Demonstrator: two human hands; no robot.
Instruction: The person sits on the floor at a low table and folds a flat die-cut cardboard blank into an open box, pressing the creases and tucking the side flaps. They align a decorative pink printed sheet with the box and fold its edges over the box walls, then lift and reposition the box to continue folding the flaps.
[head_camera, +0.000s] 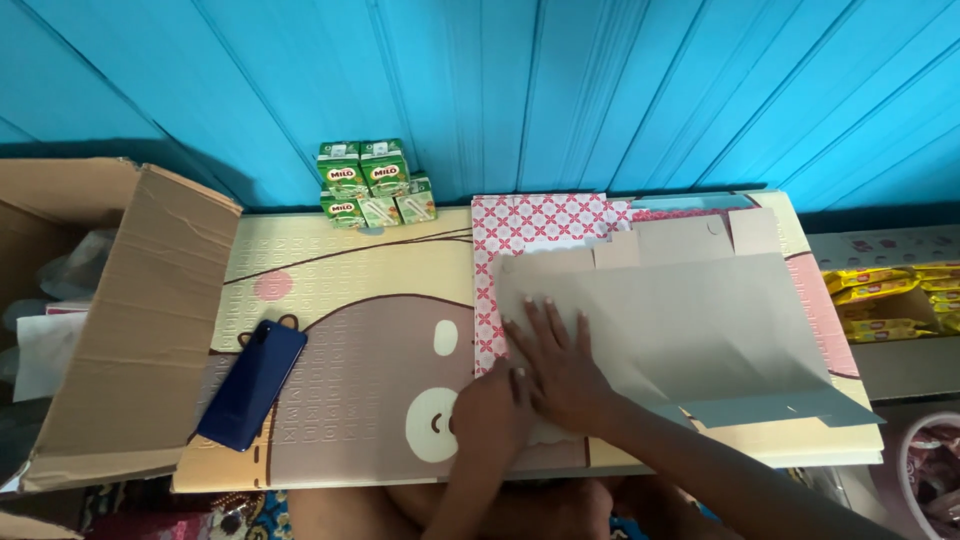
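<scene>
A flattened cardboard box (690, 320), plain grey on its inner face and red-and-white patterned on the outside (535, 222), lies on a bear-printed foam mat (350, 300). My right hand (560, 365) rests flat on the grey sheet near its lower left corner, fingers spread. My left hand (490, 408) sits just below and left of it, at the sheet's edge. Its fingertips are tucked under my right hand, so its grip is hidden. Folded flaps stick out along the far edge and the near right edge of the sheet.
A dark blue phone (252, 383) lies on the mat's left part. Several green drink cartons (372, 180) stand against the blue plank wall. A large open cardboard box (130, 320) borders the left. Yellow snack packets (890, 295) and a pink-rimmed basket (925, 470) sit at the right.
</scene>
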